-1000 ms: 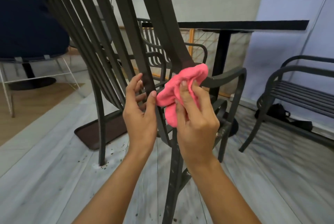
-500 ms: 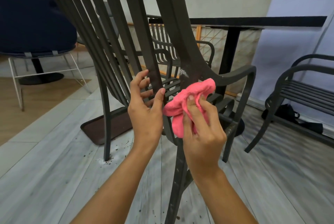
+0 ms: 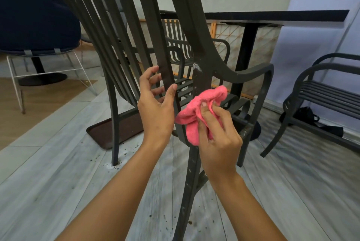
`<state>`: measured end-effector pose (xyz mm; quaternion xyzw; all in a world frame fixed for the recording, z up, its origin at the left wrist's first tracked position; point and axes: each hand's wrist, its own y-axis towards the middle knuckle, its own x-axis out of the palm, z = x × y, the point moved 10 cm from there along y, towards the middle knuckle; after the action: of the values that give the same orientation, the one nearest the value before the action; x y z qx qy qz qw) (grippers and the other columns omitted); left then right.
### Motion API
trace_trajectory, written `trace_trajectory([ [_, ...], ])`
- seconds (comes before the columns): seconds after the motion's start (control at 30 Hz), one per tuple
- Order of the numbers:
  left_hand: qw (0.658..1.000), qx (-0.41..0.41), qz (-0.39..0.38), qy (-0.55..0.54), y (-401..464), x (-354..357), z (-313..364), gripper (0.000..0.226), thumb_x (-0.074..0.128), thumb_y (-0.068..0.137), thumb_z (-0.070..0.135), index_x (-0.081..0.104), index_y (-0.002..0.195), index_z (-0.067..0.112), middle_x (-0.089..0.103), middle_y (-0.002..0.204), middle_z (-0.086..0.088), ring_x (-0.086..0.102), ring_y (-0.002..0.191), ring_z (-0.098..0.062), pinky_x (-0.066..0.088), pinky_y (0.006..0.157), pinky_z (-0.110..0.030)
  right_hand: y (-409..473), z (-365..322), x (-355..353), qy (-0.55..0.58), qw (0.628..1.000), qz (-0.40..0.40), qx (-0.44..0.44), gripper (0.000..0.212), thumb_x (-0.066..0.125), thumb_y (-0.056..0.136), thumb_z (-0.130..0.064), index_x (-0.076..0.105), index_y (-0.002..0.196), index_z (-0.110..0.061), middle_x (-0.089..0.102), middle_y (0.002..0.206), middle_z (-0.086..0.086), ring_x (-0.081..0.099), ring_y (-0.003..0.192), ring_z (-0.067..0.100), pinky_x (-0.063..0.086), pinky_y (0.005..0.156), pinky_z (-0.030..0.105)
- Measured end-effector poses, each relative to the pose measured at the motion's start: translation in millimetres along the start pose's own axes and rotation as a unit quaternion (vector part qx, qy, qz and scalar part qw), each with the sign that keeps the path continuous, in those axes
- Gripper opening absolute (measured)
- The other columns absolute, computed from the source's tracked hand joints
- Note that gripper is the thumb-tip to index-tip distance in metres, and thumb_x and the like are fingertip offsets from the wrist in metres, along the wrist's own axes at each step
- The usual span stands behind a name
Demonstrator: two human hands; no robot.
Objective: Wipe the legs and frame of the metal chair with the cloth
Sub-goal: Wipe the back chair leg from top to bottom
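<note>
A dark grey metal chair point(image 3: 187, 32) with a slatted back stands right in front of me, seen from behind. My left hand point(image 3: 156, 108) holds one back slat low down, thumb on one side and fingers on the other. My right hand point(image 3: 218, 133) grips a bunched pink cloth point(image 3: 196, 110) and presses it against the rear right post where the armrest and seat join. Below the cloth the rear leg point(image 3: 188, 188) runs down to the floor, speckled with pale spots.
A black pedestal table point(image 3: 272, 15) stands behind the chair, with a second slatted chair point(image 3: 181, 50) beyond it. Another metal chair point(image 3: 321, 92) is at the right with a black bag point(image 3: 303, 114) under it. A brown mat point(image 3: 116, 129) and dirt specks lie on the grey plank floor.
My right hand has slid the pink cloth down the rear post toward the seat joint. My left hand keeps its hold on the slat. The view has shifted slightly.
</note>
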<state>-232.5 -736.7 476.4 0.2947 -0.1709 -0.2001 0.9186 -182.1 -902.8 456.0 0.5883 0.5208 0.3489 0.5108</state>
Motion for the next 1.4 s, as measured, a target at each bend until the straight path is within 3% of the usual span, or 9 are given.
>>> trace_trajectory([
  [0.23,1.000,-0.016,-0.009,-0.001,1,-2,-7,0.041,0.068,0.084,0.014,0.048,0.118,0.026,0.055,0.101,0.018,0.058,0.089,0.005,0.046,0.072,-0.007,0,-1,-21,0.002,1.000,-0.015,-0.015,0.030,0.048,0.096,-0.018,0.063,0.115,-0.002,0.064,0.102,0.015,0.062,0.092,0.020,0.055,0.077,0.031],
  [0.47,0.992,-0.092,-0.078,-0.037,4,6,-35,0.024,0.066,0.083,0.027,0.063,0.105,0.017,0.065,0.088,0.006,0.062,0.085,-0.007,0.052,0.082,-0.026,32,-30,-45,-0.079,0.990,0.048,-0.108,0.029,0.052,0.096,-0.010,0.054,0.124,-0.003,0.045,0.113,0.012,0.052,0.098,0.030,0.047,0.087,0.035],
  [0.6,0.987,-0.102,-0.119,-0.046,5,11,-41,0.037,0.063,0.077,0.043,0.066,0.096,0.011,0.060,0.080,-0.004,0.054,0.073,-0.009,0.047,0.071,-0.026,49,-52,-11,-0.149,0.967,-0.003,-0.205,0.029,0.052,0.096,-0.013,0.058,0.120,0.002,0.047,0.125,0.015,0.042,0.118,0.034,0.043,0.098,0.045],
  [0.67,0.984,-0.103,-0.134,-0.049,6,12,-41,0.029,0.062,0.080,0.040,0.064,0.091,0.012,0.055,0.077,-0.006,0.049,0.070,-0.010,0.043,0.065,-0.023,50,-55,10,-0.207,0.950,-0.051,-0.229,0.033,0.055,0.093,-0.011,0.056,0.123,0.003,0.053,0.131,0.018,0.039,0.127,0.036,0.040,0.101,0.049],
  [0.83,0.982,-0.108,-0.150,-0.045,6,13,-42,0.030,0.060,0.082,0.042,0.065,0.095,0.016,0.064,0.080,-0.002,0.058,0.072,-0.014,0.048,0.071,-0.028,49,-59,26,-0.319,0.915,-0.094,-0.231,0.046,0.016,0.100,-0.007,0.053,0.126,0.003,0.050,0.136,0.016,0.042,0.130,0.031,0.033,0.104,0.043],
  [0.93,0.980,-0.107,-0.156,-0.055,6,13,-42,0.036,0.058,0.077,0.050,0.065,0.096,0.021,0.067,0.085,-0.004,0.062,0.080,-0.018,0.050,0.075,-0.035,47,-60,31,-0.346,0.901,-0.113,-0.236,0.052,0.010,0.100,-0.008,0.054,0.126,0.003,0.051,0.135,0.016,0.044,0.129,0.029,0.035,0.106,0.043],
  [1.07,0.979,-0.114,-0.158,-0.060,6,13,-44,0.033,0.057,0.080,0.047,0.065,0.099,0.021,0.068,0.087,0.004,0.062,0.081,-0.003,0.050,0.075,-0.026,40,-63,36,-0.368,0.884,-0.131,-0.255,0.042,0.028,0.093,-0.005,0.053,0.125,0.003,0.053,0.133,0.018,0.046,0.127,0.030,0.034,0.107,0.044],
  [1.2,0.977,-0.126,-0.161,-0.067,5,13,-47,0.039,0.057,0.077,0.051,0.064,0.102,0.022,0.069,0.094,0.004,0.065,0.092,-0.011,0.053,0.086,-0.033,33,-64,39,-0.376,0.877,-0.153,-0.259,0.041,0.032,0.090,-0.007,0.057,0.121,0.004,0.056,0.128,0.019,0.050,0.123,0.031,0.039,0.102,0.045],
  [1.4,0.976,-0.129,-0.158,-0.073,5,13,-48,0.039,0.058,0.076,0.052,0.064,0.101,0.022,0.069,0.093,0.004,0.065,0.091,-0.013,0.052,0.087,-0.035,20,-59,40,-0.357,0.883,-0.174,-0.252,0.042,0.031,0.090,-0.006,0.058,0.120,0.003,0.057,0.127,0.018,0.051,0.122,0.031,0.041,0.100,0.045],
])
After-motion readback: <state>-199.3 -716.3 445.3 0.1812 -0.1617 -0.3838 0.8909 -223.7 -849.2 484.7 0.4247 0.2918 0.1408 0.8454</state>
